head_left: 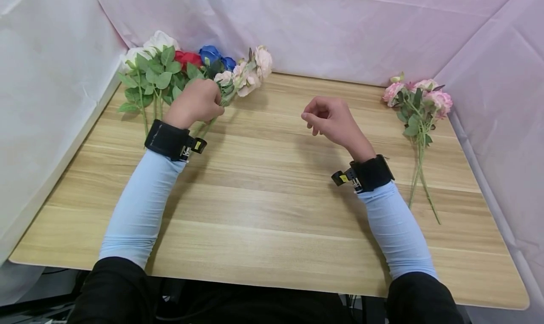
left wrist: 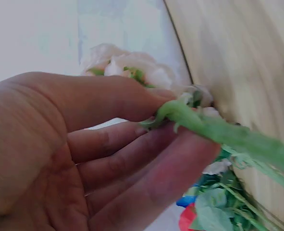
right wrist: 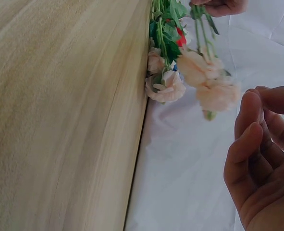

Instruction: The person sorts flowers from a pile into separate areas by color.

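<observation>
Left fingers: the fingers (left wrist: 132,139) and thumb curl round a green stem (left wrist: 214,130) and pinch it near the flower end; the wrist view is blurred, so just how many fingers bear on it is hard to tell.
Left hand: the left hand (head_left: 199,103) sits at the far left of the table, over the lower part of the pale peach spray (head_left: 250,73), whose stem runs out beneath the palm toward the wrist strap.
Pale peach spray: its blooms point toward the back wall and look lifted off the wood, tilted up from the hand.
Right fingers: the fingers (right wrist: 250,125) are loosely curled with nothing between them, thumb and forefinger tips close together.
Right hand: the right hand (head_left: 331,121) hovers above the middle of the table, well apart from the left hand and from both bunches.
Left pile: white roses (head_left: 148,47), a red bloom (head_left: 188,58) and blue blooms (head_left: 214,55) with leafy stems lie just beside the left hand at the far left corner.
Pink bunch: a bunch of pink flowers (head_left: 418,99) lies on the right side, stems toward the near edge.
Table: a light wooden table (head_left: 272,220).
Surround: pale cloth (head_left: 340,26) hangs behind and at both sides.
</observation>
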